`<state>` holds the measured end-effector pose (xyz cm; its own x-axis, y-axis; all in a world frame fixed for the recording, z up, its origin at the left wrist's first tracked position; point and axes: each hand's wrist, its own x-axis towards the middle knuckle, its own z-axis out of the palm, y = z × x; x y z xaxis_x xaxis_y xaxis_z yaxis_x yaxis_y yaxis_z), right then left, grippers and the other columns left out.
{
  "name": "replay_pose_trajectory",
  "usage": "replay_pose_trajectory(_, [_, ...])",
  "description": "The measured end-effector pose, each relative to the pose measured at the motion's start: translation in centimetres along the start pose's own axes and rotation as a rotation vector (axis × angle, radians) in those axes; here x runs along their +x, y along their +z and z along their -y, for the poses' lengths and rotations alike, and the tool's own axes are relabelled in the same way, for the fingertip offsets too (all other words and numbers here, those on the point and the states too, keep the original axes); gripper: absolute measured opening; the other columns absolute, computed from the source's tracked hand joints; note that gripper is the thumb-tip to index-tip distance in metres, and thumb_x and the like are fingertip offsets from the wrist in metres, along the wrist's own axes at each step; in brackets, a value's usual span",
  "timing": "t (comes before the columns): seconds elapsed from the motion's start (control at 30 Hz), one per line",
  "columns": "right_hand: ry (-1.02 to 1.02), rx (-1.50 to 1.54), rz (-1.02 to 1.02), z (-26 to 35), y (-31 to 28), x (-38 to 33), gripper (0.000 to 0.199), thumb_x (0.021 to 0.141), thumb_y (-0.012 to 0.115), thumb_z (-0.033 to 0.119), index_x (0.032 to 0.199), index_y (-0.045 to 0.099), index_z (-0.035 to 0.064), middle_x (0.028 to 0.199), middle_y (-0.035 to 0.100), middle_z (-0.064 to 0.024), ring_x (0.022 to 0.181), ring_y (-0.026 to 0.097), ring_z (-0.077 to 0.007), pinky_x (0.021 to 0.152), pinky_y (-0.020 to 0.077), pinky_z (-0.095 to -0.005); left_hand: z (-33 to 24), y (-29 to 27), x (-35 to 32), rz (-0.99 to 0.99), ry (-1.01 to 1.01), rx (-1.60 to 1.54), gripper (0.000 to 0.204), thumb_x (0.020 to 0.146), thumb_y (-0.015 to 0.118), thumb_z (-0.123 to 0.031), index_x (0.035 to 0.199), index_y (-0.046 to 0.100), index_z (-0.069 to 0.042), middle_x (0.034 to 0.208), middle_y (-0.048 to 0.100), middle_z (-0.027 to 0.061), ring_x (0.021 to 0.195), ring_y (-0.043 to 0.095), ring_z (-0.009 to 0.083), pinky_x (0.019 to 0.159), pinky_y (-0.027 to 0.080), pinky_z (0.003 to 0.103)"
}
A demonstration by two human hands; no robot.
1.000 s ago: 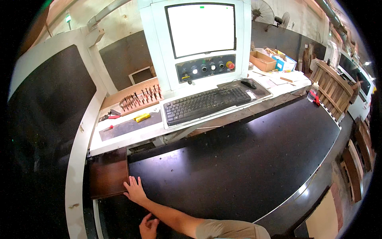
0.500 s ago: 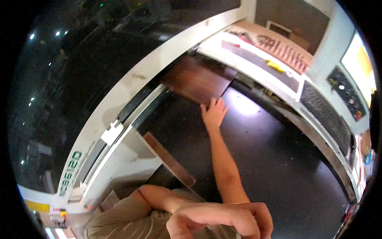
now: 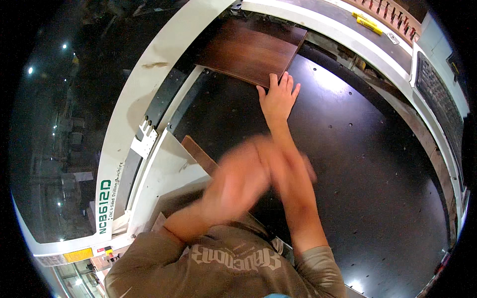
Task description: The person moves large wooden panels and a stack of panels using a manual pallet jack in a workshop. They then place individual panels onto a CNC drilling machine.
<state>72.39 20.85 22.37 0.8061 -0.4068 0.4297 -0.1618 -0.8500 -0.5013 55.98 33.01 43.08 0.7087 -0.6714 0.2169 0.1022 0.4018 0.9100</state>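
Note:
A flat dark-brown wood-grain board [image 3: 248, 47] lies at the far end of a black machine table [image 3: 357, 164]. At its near edge is my right hand [image 3: 279, 102], fingers spread, with the fingertips touching that edge. My left hand [image 3: 248, 169] is smeared by motion and crosses in front of my right forearm. Its fingers cannot be made out, nor whether anything is in them. A narrow brown board [image 3: 198, 154] shows at the left edge of the table, partly hidden behind my left hand.
Along the left runs the machine's white frame [image 3: 124, 109] with a dark window, and a white metal clamp [image 3: 144, 140] sits beside it. At the far right are a keyboard [image 3: 435, 92], yellow cutters [image 3: 367, 22] and a wooden rack [image 3: 395, 15] holding several drill bits.
My left hand has swung from low at the right up across my right forearm. My right hand stays at the board's near edge. The whole view has shifted, so the board appears higher.

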Motion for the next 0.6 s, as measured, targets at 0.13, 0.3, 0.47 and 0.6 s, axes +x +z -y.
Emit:
replay_pose_trajectory(0.13, [-0.034,0.011,0.029,1.1,0.0,-0.7,0.052,0.093,0.076,0.042,0.134,0.06,0.015,0.154,0.05,-0.027,0.148,0.041,-0.0408,0.124,0.0245,-0.066,8.6,-18.6,5.8,-0.908,-0.128,0.908,0.076,0.105,0.063,-0.055,0.15,0.052,0.005,0.152,0.055,0.0212,0.143,0.051,0.0339,0.122,0.035,0.048])
replay_pose_trajectory(0.3, [-0.029,0.078,0.048,1.5,0.0,-0.9,0.05,0.089,0.08,0.037,0.131,0.061,0.0151,0.155,0.049,-0.0285,0.148,0.04,-0.0428,0.124,0.0225,-0.0672,13.8,-30.4,8.3,-1.018,-0.576,1.479,0.093,0.099,0.061,-0.058,0.165,0.032,0.001,0.174,0.027,0.0223,0.164,0.012,0.04,0.127,-0.001,0.07])
replay_pose_trajectory(0.47, [0.033,0.057,0.073,1.5,0.0,1.0,0.053,0.084,0.085,0.034,0.127,0.061,0.0128,0.156,0.047,-0.0298,0.151,0.037,-0.0455,0.124,0.0207,-0.07,14.5,-31.0,12.0,-0.984,-0.415,1.309,0.087,0.096,0.062,-0.047,0.165,0.034,-0.002,0.174,0.029,0.0183,0.164,0.013,0.0415,0.128,-0.001,0.068])
replay_pose_trajectory(0.6, [0.075,0.083,0.091,3.5,1.6,2.5,0.057,0.081,0.087,0.032,0.127,0.061,0.0117,0.156,0.046,-0.0329,0.153,0.035,-0.047,0.123,0.019,-0.0718,14.2,-33.5,15.1,-1.06,-0.397,1.323,0.099,0.093,0.064,-0.059,0.162,0.034,0.005,0.172,0.029,0.023,0.163,0.014,0.0433,0.128,0.001,0.067])
